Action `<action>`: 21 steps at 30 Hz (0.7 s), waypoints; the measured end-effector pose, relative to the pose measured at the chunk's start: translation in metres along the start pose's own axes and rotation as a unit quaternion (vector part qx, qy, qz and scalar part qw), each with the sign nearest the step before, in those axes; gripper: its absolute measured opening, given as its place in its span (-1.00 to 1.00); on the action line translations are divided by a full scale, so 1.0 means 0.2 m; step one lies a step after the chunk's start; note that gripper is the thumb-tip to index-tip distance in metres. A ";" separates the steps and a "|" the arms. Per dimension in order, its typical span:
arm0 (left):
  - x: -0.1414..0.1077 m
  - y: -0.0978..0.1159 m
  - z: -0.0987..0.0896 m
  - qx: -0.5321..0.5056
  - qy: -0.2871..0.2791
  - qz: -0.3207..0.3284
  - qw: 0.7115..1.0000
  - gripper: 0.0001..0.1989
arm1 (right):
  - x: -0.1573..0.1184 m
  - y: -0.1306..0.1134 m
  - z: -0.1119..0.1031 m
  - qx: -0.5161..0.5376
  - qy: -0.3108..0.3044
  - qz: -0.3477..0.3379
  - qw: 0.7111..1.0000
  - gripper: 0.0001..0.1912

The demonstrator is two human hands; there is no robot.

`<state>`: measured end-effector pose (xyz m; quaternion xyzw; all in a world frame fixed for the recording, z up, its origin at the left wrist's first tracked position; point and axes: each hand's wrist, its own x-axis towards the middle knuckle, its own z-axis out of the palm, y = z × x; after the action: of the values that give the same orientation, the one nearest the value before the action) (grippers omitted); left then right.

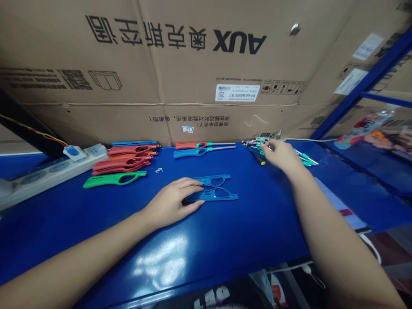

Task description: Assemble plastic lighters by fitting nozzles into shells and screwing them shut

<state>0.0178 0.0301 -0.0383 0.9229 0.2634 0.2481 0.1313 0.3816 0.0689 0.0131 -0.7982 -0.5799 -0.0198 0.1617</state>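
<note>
Two halves of a blue lighter casing (pixel 219 195) lie side by side on the blue table, inner faces up. My left hand (pixel 175 201) rests over their left ends, fingers and thumb spread and touching them. At the back right, my right hand (pixel 279 154) has its fingers closed in a pile of lighter inner parts (pixel 307 159), metal tubes with teal ends; what it pinches is hidden. A screwdriver (pixel 258 158) with a black and yellow handle lies just left of that hand. Two assembled lighters, one red (pixel 189 146) and one blue (pixel 189 153), lie at the back middle.
Red, orange, blue and green lighter casings (pixel 112 179) are stacked at the left, with small screws (pixel 159 170) nearby. A power strip (pixel 54 171) runs along the left edge. Cardboard (pixel 193 86) walls the back. A tablet-like device (pixel 341 204) and a bottle (pixel 363 126) are at right.
</note>
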 end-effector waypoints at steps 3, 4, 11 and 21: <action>-0.01 0.01 -0.04 0.024 -0.018 -0.003 1.000 -0.72 | -0.03 -0.05 -0.02 0.039 0.029 -0.041 0.998 -0.66; -0.01 0.01 -0.05 0.037 -0.028 -0.002 0.999 -0.72 | -0.05 -0.07 -0.02 0.060 0.034 -0.061 0.996 -0.67; -0.02 0.03 -0.22 0.115 -0.113 0.006 0.987 -0.76 | -0.19 -0.24 -0.01 0.214 0.043 -0.314 0.924 -0.83; -0.08 0.09 -0.19 0.028 0.096 -0.182 0.978 -0.60 | -0.52 -0.50 -0.03 0.272 -0.098 -0.389 0.874 -0.90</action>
<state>-0.0066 0.0107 -0.0060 0.8346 0.4453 0.2999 0.1229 0.2554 -0.0009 0.0196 -0.4301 -0.8392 0.1560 0.2940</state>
